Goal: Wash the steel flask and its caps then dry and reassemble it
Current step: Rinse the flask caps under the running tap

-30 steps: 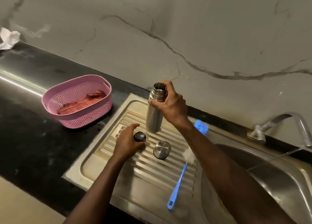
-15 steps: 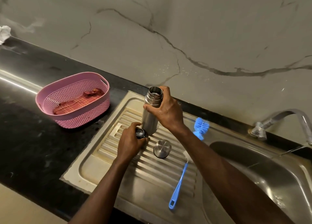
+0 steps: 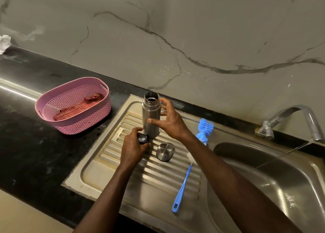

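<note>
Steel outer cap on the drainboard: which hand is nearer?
Left. The left hand grips the black stopper just left of the steel outer cap; the right hand is up at the flask.

Bare forearms, seemingly no sleeves.

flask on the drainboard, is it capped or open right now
Open. The steel flask stands upright with its bare mouth showing; the black inner cap is in the left hand, the steel outer cap lies apart.

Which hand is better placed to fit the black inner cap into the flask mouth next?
Left. The left hand already grips the black inner cap beside the flask, whose mouth is open; the right hand steadies it.
</note>
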